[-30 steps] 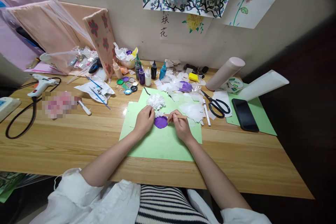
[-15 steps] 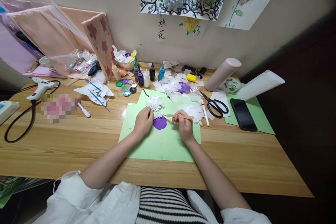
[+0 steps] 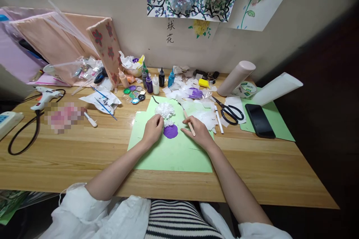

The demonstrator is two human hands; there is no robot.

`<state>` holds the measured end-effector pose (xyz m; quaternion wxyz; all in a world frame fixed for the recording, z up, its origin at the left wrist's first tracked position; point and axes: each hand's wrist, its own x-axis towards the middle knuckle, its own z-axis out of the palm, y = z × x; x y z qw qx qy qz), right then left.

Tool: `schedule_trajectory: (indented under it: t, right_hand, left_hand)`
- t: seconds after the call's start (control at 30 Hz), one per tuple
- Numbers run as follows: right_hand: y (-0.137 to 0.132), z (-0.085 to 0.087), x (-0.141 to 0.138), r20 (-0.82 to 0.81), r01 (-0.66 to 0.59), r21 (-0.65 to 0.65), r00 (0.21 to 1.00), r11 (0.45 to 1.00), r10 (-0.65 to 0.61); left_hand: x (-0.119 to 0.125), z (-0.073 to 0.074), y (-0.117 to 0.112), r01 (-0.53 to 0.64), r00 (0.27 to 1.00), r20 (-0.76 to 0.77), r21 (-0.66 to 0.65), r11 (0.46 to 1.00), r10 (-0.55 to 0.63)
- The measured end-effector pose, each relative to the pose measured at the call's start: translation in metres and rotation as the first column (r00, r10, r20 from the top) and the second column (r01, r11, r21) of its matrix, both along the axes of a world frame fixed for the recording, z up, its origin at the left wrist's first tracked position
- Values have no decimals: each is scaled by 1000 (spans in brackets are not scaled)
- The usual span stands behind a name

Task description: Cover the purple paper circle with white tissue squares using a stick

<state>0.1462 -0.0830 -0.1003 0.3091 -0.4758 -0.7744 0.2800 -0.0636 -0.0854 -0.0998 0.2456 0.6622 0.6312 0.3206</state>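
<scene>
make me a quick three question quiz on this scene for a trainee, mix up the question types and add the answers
1. Multiple choice: what does the right grip hold?
A) a blue paintbrush
B) a flat wooden stick
C) a glue gun
2. True or false: the purple disc lies nearer the person than the larger white ruffled cluster.
3. Fill in the colour: the black phone lies on a sheet of ____ paper.

Key: 1. B; 2. True; 3. green
</scene>
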Motion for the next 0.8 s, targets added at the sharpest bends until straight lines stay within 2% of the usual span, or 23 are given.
schedule_trajectory:
  t: [0.27,0.47,0.63,0.8]
  right_hand:
    - [0,-5,-9,-41,91,65,995,994,-88]
    - [-11,-2,-32,-290,155,-78,942,985,-171]
    - [-14,-2,-39,-249,143,-43,957,989,-149]
    - [-12,-2,-34,-258,271,6,930,962,-261]
  left_hand:
    - [2,1,-1,5,1000,19,1,1000,-5]
    - [2,2,-1,-3,1000,20,0,1000,3]
    - [1,0,1,1,1000,14,-1,1000,-1]
    - [2,-1,0,1,1000,16,-5,1000,-1]
